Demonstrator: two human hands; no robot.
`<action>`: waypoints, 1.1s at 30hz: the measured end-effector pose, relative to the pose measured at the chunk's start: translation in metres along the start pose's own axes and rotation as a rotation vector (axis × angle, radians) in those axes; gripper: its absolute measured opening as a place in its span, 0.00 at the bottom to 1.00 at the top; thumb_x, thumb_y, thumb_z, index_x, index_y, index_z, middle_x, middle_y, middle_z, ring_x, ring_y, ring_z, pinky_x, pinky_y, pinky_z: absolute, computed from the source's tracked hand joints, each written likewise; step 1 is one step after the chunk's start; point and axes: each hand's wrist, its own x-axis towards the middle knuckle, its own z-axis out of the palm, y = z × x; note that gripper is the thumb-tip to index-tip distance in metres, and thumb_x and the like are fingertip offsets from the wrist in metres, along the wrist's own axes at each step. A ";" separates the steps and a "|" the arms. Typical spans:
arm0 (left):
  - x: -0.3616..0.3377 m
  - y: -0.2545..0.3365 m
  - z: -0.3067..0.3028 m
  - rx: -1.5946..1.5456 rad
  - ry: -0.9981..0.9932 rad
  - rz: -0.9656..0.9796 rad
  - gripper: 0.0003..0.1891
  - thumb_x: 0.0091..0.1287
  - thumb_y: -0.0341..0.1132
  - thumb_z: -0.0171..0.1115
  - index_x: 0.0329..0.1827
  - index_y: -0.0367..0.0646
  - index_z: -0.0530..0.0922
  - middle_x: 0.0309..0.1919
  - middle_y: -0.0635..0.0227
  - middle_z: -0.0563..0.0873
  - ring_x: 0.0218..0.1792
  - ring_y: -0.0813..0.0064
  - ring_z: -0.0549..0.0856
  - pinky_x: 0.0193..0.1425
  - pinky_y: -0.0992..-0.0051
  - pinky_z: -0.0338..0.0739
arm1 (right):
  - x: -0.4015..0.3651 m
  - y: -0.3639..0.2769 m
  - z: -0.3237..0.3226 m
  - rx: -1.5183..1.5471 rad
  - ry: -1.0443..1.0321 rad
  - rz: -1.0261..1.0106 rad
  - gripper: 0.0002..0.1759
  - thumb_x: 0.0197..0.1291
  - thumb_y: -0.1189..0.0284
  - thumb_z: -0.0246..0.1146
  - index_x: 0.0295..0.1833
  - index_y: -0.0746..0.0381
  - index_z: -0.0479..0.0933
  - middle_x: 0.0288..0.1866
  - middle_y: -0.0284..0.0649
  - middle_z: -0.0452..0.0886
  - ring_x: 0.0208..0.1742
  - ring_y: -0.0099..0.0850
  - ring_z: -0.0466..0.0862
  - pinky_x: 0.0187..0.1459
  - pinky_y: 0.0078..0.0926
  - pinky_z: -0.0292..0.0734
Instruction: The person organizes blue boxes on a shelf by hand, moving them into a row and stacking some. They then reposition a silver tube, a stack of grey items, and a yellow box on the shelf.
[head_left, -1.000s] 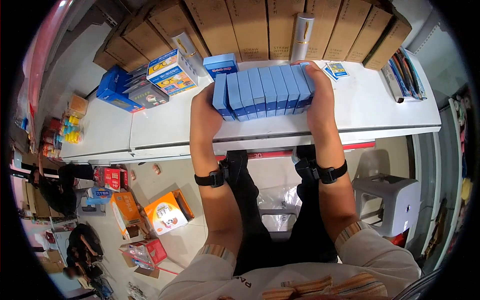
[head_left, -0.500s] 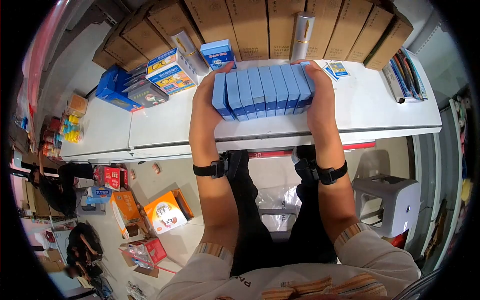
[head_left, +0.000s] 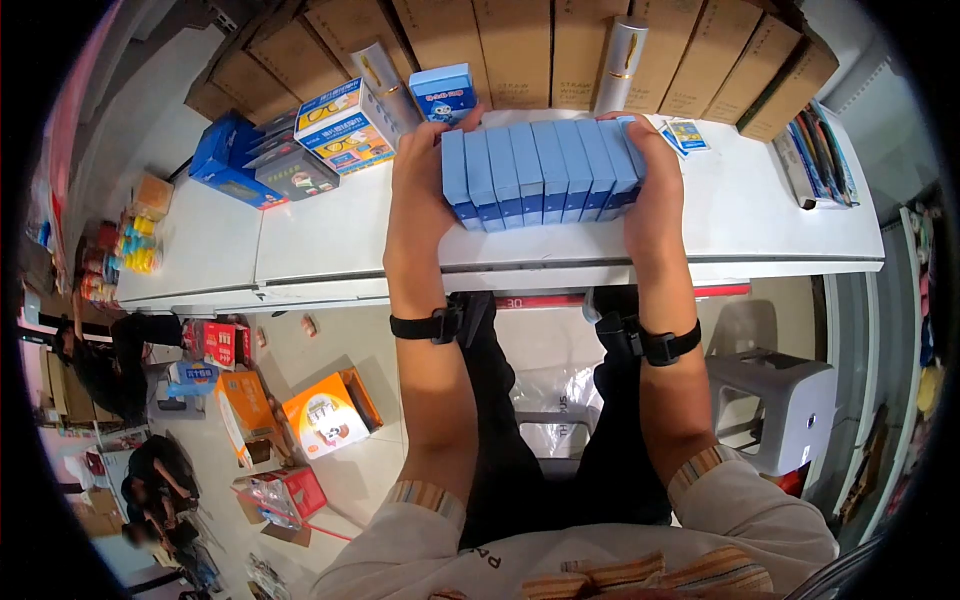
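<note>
A row of several slim blue boxes [head_left: 540,175] stands side by side over the white shelf, squeezed between my two hands. My left hand [head_left: 418,175] presses on the row's left end, fingers wrapped behind it. At the right end, my right hand [head_left: 655,175] grips the last box, its thumb near the top edge. Just behind my left fingers stands another light-blue box [head_left: 443,95] with a cartoon figure on its front. Two silver cylinders, one on the left [head_left: 385,85] and one on the right [head_left: 621,65], stand behind the row.
Brown cartons [head_left: 515,55] line the back of the white shelf [head_left: 350,235]. Boxes with glasses pictures [head_left: 345,125] stand left, booklets [head_left: 812,155] right, small cards [head_left: 685,137] behind my right hand. A grey stool [head_left: 775,410], an orange carton [head_left: 335,415] and other people [head_left: 160,485] are below.
The row of blue boxes has moved slightly right and up in view, still between both hands. Its left end box now sits closer to the others. The view has shifted a little.
</note>
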 end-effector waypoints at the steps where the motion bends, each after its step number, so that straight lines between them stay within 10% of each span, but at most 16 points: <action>1: 0.001 0.009 -0.005 0.039 -0.012 -0.024 0.27 0.53 0.29 0.80 0.59 0.45 0.83 0.61 0.71 0.87 0.53 0.65 0.81 0.62 0.69 0.77 | 0.000 0.000 0.000 -0.004 0.008 0.012 0.21 0.70 0.60 0.52 0.48 0.66 0.82 0.41 0.38 0.83 0.44 0.27 0.78 0.52 0.22 0.70; 9: 0.004 0.013 -0.009 0.049 -0.013 -0.079 0.29 0.51 0.31 0.82 0.60 0.49 0.87 0.50 0.69 0.87 0.55 0.64 0.82 0.63 0.67 0.77 | 0.001 0.001 -0.001 -0.006 -0.008 -0.016 0.21 0.70 0.60 0.52 0.48 0.66 0.82 0.41 0.38 0.83 0.44 0.27 0.78 0.52 0.22 0.70; 15: 0.000 0.011 -0.011 -0.017 0.005 -0.066 0.33 0.53 0.32 0.82 0.66 0.46 0.82 0.62 0.66 0.85 0.58 0.67 0.82 0.66 0.69 0.75 | 0.001 0.002 -0.003 -0.029 -0.003 -0.019 0.23 0.72 0.56 0.52 0.49 0.64 0.82 0.42 0.37 0.83 0.46 0.27 0.78 0.53 0.22 0.70; 23: -0.005 0.019 -0.041 -1.067 0.045 -0.462 0.32 0.64 0.25 0.74 0.73 0.41 0.74 0.64 0.60 0.81 0.59 0.69 0.81 0.61 0.71 0.77 | 0.007 0.002 -0.012 -0.093 -0.056 -0.058 0.27 0.76 0.50 0.51 0.54 0.63 0.83 0.47 0.35 0.82 0.48 0.26 0.78 0.55 0.22 0.70; 27: -0.022 0.043 -0.050 -0.728 -0.174 -0.237 0.42 0.58 0.25 0.79 0.77 0.40 0.68 0.66 0.56 0.80 0.62 0.66 0.81 0.65 0.68 0.78 | 0.010 -0.001 -0.016 0.029 -0.055 0.017 0.27 0.78 0.52 0.50 0.57 0.63 0.83 0.48 0.34 0.82 0.50 0.24 0.78 0.56 0.20 0.70; 33: -0.022 0.038 -0.053 -0.699 -0.214 -0.412 0.48 0.52 0.23 0.83 0.78 0.39 0.67 0.66 0.56 0.80 0.66 0.65 0.80 0.71 0.65 0.76 | 0.006 -0.003 -0.012 0.000 -0.027 0.004 0.28 0.79 0.52 0.49 0.57 0.65 0.83 0.47 0.36 0.84 0.49 0.25 0.81 0.56 0.21 0.73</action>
